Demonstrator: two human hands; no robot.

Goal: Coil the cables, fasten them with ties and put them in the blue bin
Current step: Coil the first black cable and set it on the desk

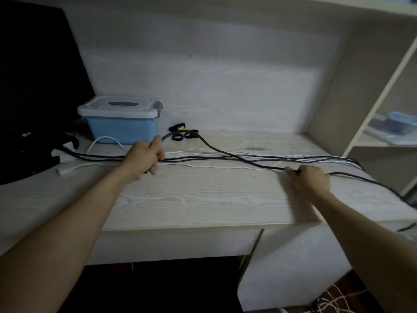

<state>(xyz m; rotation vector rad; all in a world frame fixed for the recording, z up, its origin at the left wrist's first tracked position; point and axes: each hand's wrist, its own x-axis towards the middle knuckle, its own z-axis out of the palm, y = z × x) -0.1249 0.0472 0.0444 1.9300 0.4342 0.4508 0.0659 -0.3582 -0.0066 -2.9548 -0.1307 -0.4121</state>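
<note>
Fingers (291, 171) pinch black cable (237, 157) (seemingly).

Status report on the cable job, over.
Left hand and right hand both gripping one black cable, uncoiled. Blue bin lid on.

Single head-worn view, forward and down, close over the desk (203, 199).

hands 2 (144, 154) (310, 178) | blue bin 1 (123, 128) | lid 1 (117, 107) | black tie rings 2 (177, 136) | monitor 1 (33, 86) | desk 1 (203, 199)
</note>
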